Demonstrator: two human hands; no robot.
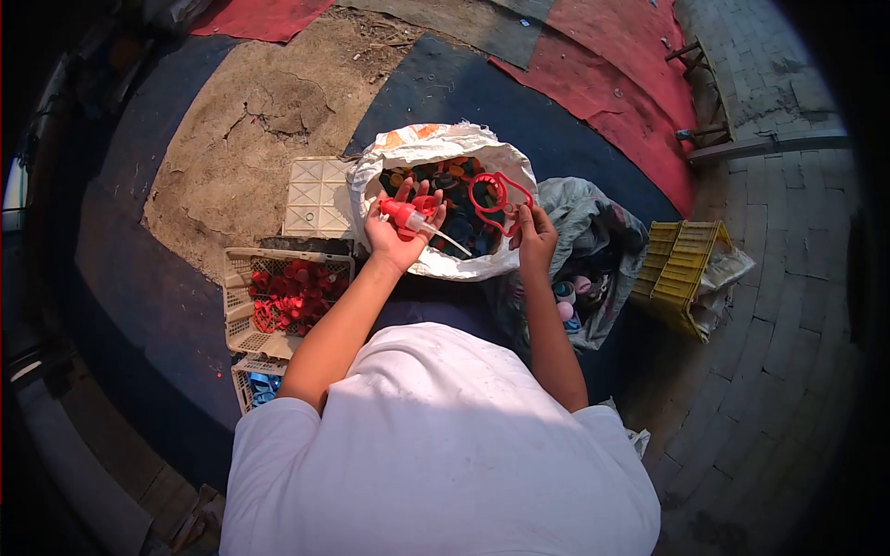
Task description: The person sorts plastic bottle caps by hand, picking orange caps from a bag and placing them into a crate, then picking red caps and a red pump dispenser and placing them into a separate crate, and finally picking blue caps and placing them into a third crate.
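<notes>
Palm up, my left hand [397,243] cradles a red pump dispenser head [402,213] with a whitish dip tube, and a red cap [425,203] lies by its fingers. My right hand [536,238] pinches a curved red plastic loop piece [501,178], whose exact kind I cannot make out. Both hands are over the open white woven sack [443,139]. Inside it lie many mixed plastic caps [452,176] in orange, yellow, green and dark colours.
On the left, a beige crate [243,338] holds red plastic parts [298,289]; a smaller crate [243,382] holds blue pieces. A grey-green bag [623,218] with mixed items stands right of the sack, beside a yellow crate [681,269]. Behind lies a white crate [315,190].
</notes>
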